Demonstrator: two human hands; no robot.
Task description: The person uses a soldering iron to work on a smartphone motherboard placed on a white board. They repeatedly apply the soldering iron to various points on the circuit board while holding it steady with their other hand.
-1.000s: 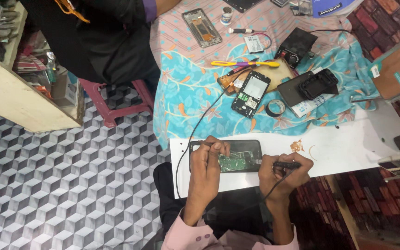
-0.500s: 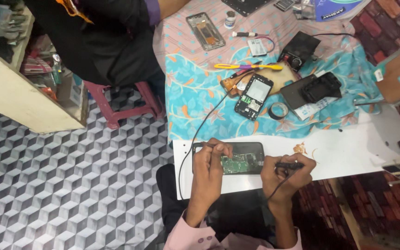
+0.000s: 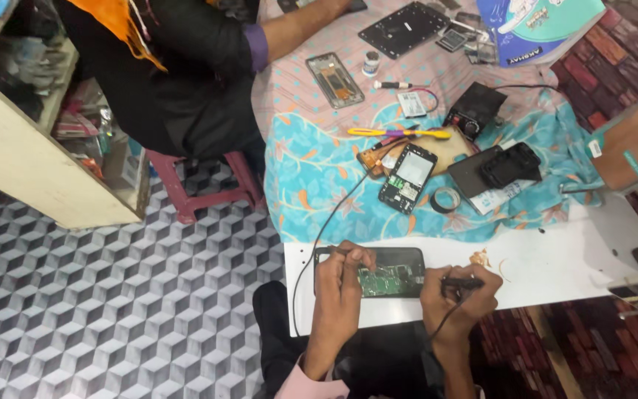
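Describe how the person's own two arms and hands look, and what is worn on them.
Both forearms are bare. The left hand and the right hand wear no gloves, and no ring or watch can be made out. A light pink sleeve edge shows low on the left arm, at the bottom of the picture. The right arm's sleeve is not visible.

1. Head view looked steeply down from above the white tabletop (image 3: 555,273), at moderate distance.
2. It faced across the near edge toward the cloth-covered table (image 3: 311,170) beyond.

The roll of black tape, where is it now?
In the head view the roll of black tape lies on the blue floral cloth, right of the opened phone.
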